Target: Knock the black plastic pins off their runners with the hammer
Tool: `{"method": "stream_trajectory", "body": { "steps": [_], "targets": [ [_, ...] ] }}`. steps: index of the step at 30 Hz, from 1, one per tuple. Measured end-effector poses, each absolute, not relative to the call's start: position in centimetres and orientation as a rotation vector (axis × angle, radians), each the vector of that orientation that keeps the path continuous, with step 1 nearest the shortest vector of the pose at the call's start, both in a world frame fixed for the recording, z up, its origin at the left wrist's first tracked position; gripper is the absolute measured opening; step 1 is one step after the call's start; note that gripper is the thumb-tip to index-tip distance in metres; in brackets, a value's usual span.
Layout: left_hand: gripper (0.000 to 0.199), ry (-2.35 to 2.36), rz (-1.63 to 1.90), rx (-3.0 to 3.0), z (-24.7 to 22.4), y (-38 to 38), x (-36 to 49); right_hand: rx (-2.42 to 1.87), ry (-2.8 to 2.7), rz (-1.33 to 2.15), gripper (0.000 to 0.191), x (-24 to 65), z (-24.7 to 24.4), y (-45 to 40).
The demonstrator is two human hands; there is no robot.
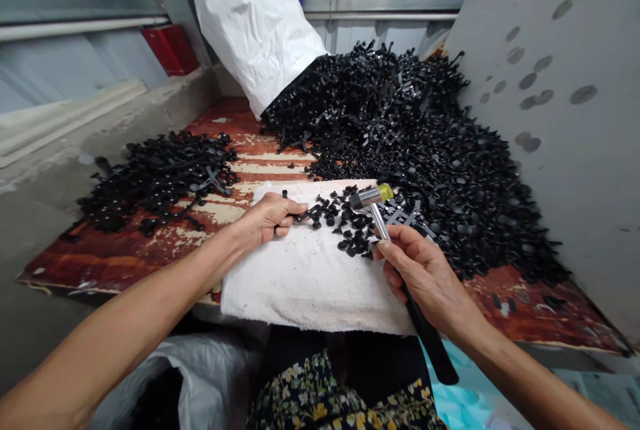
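Observation:
My right hand (425, 277) grips a small hammer (376, 209) by its metal shaft; the head has a yellow tip and hovers over small black plastic pieces (345, 223) scattered on a white cloth (305, 277). My left hand (267, 217) rests on the cloth's left part, fingers pinched on a black plastic piece at the edge of the scatter. The hammer's black handle runs down past my right wrist.
A large heap of black plastic parts (415, 130) fills the back right, spilling from a white sack (255, 17). A smaller pile of black frames (155, 180) lies left on the worn red board (100, 257). A grey panel (565, 137) stands at the right.

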State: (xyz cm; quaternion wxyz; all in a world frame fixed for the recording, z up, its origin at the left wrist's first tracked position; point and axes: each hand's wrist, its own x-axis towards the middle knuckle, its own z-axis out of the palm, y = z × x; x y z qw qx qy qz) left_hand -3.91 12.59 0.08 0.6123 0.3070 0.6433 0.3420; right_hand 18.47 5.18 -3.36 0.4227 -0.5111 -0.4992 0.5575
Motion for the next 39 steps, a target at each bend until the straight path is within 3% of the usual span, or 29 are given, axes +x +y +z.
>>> {"method": "stream_trajectory", "body": {
  "steps": [39],
  "targets": [
    [0.024,1.534,0.747,0.813,-0.67,13.2,-4.17,-1.29,-1.235,1.408,0.033,18.66,-3.48,5.13]
  ]
}}
